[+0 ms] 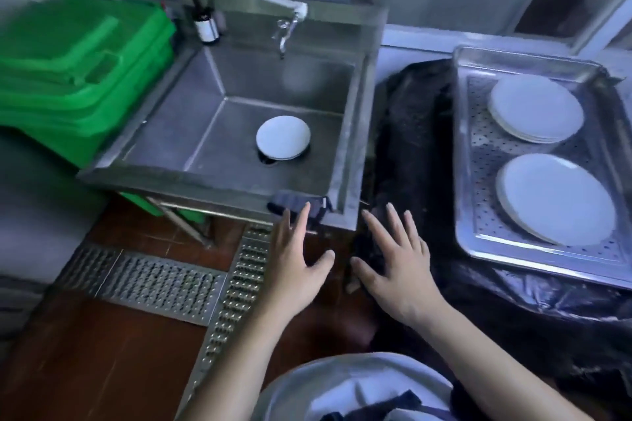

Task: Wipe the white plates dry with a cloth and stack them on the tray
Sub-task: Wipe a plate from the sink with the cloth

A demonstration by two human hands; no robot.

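Observation:
One white plate (283,137) lies in the steel sink (212,178), over the drain. A dark cloth (294,203) hangs over the sink's front rim. On the right, a perforated metal tray (478,215) holds two stacks of white plates: a far stack (535,108) and a near stack (557,198). My left hand (294,260) hovers with fingers spread just below the cloth, fingertips near it. Beside it, my right hand (396,267) is spread as well, holding nothing, in front of the sink's right corner.
Stacked green crates (78,68) stand left of the sink. A tap (285,31) and a dark bottle (205,24) are at the sink's back. Black plastic sheeting (417,147) covers the surface under the tray. A metal floor grate (164,280) runs below.

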